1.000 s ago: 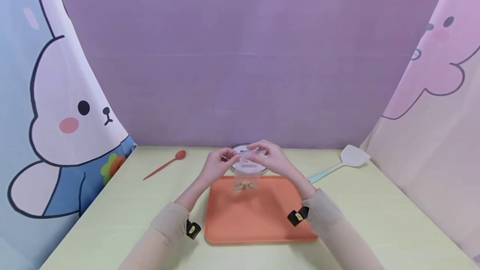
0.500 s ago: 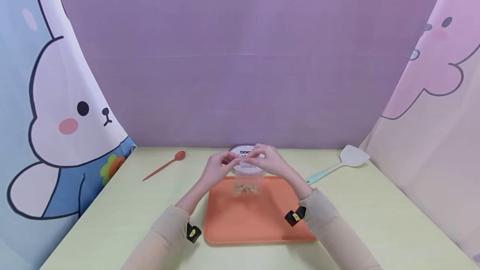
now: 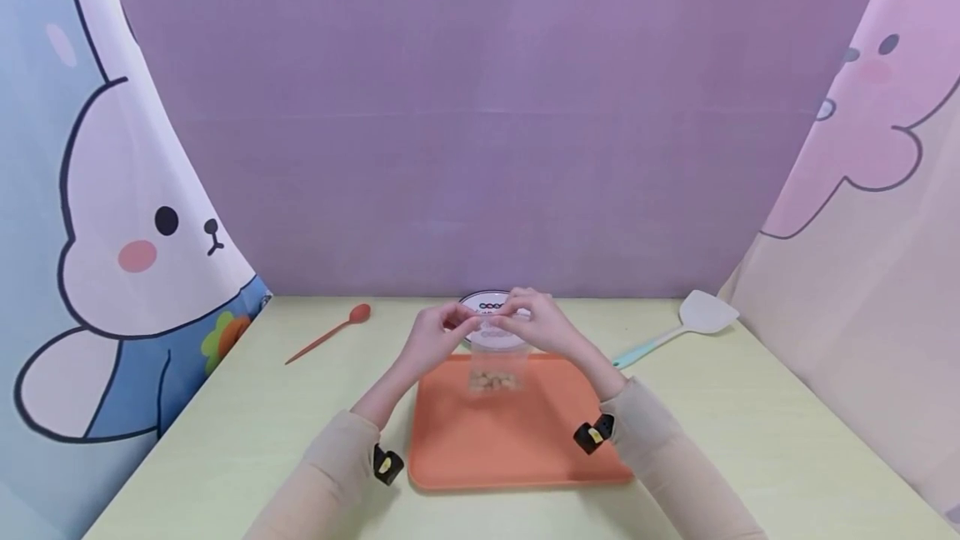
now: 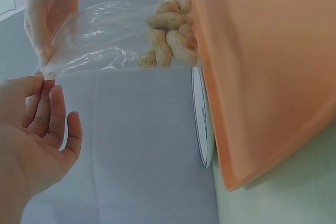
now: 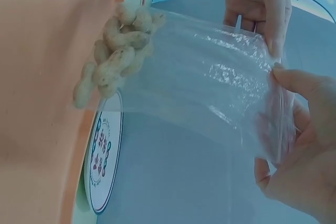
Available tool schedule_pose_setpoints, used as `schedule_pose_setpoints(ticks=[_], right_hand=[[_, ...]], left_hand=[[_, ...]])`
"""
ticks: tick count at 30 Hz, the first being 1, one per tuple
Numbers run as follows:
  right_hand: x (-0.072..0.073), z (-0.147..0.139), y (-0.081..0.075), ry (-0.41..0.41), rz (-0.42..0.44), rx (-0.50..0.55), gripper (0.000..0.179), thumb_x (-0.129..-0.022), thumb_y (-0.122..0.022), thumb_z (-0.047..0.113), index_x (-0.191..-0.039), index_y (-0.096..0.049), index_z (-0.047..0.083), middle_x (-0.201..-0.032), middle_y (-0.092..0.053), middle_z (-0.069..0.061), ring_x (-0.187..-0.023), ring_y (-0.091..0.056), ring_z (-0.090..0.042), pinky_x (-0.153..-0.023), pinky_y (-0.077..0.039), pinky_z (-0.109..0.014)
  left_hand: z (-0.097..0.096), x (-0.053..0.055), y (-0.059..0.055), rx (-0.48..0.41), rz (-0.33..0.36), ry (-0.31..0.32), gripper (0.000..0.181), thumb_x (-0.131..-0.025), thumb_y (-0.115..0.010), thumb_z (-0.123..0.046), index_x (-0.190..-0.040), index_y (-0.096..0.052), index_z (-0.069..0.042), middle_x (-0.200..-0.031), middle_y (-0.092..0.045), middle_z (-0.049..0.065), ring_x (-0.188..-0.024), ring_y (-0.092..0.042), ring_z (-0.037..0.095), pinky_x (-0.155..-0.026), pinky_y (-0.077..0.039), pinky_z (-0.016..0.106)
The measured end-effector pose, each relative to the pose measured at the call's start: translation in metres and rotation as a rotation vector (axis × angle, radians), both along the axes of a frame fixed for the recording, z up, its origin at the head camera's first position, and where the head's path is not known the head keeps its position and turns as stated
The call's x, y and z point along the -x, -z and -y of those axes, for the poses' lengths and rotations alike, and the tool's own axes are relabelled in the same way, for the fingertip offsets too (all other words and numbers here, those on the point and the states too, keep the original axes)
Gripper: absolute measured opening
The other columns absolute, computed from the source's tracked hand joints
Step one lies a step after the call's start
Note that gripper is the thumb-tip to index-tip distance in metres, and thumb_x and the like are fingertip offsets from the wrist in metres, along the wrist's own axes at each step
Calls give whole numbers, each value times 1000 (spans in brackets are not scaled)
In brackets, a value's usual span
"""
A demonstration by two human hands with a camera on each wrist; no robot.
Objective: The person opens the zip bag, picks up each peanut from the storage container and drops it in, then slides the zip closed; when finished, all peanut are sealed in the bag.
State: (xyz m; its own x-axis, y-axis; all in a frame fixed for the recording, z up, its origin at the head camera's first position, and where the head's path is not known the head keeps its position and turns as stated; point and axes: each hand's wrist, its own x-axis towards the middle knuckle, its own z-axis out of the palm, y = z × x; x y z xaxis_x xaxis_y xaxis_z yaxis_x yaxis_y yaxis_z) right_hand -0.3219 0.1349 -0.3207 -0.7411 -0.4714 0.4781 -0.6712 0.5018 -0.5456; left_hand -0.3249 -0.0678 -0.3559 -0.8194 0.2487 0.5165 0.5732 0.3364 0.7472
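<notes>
A clear plastic bag (image 3: 495,363) hangs from both hands above the orange tray (image 3: 517,448), its top edge pinched between fingertips. Several unshelled peanuts (image 4: 181,48) lie gathered in its bottom, well seen in both wrist views. My left hand (image 3: 435,336) pinches the left end of the bag's opening between thumb and forefinger; its other fingers are loosely bent in the left wrist view. Opposite it, my right hand (image 3: 543,325) grips the top edge with thumb and fingers, and the film folds against its palm in the right wrist view (image 5: 310,145).
Behind the tray lies a white plate (image 3: 478,301) with a dark rim line and printed pattern, partly covered by the hands and bag. A red spoon (image 3: 330,332) rests at the left. A white spatula (image 3: 701,315) with a turquoise handle lies at the right.
My right hand has come slightly down and its fingers have closed onto the bag's top edge. The bag now hangs straighter and flatter between both hands. Tray, spoon and spatula stay put.
</notes>
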Motion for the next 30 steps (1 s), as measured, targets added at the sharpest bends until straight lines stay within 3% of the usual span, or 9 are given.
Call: schedule_pose_setpoints(ticks=[6,13,19,27,30], right_hand=[[-1,-8,3,30,7,18,15,-86,-68,21,-80,-73,8,-77,-58,1,-76,-48,-13,-66,-41,-26],[-2,-21,7,52,-26,28,12,-85,-69,21,-79,-73,11,-76,-58,3,-74,-48,-11,-66,-43,-33],[-5,-31,8,110,-38,14,10,-84,-70,21,-77,-72,15,-79,-62,5,-76,-51,-9,-67,-38,-25],[-7,-32,7,156,-74,-12,11,-84,-70,22,-76,-70,13,-77,-64,5,-73,-53,-9,-68,-45,-29],[-5,-29,6,153,-104,11,11,-84,-70,19,-77,-71,10,-75,-63,2,-72,-55,-10,-69,-49,-29]], left_hand=[[4,0,-2,16,15,-4,13,-86,-69,-20,-87,-70,-7,-77,-69,5,-68,-59,10,-58,-49,20],[11,1,-2,29,18,-45,12,-85,-70,-22,-86,-71,-10,-80,-70,1,-78,-63,12,-68,-49,24],[17,2,-1,24,18,-59,14,-85,-69,-22,-88,-71,-9,-82,-71,3,-83,-64,17,-71,-50,27],[23,5,0,-3,44,-83,13,-84,-70,-21,-88,-71,-8,-82,-72,4,-85,-66,17,-76,-51,31],[25,6,1,-33,74,-74,15,-84,-71,-22,-89,-71,-8,-83,-71,5,-80,-64,14,-73,-52,27]])
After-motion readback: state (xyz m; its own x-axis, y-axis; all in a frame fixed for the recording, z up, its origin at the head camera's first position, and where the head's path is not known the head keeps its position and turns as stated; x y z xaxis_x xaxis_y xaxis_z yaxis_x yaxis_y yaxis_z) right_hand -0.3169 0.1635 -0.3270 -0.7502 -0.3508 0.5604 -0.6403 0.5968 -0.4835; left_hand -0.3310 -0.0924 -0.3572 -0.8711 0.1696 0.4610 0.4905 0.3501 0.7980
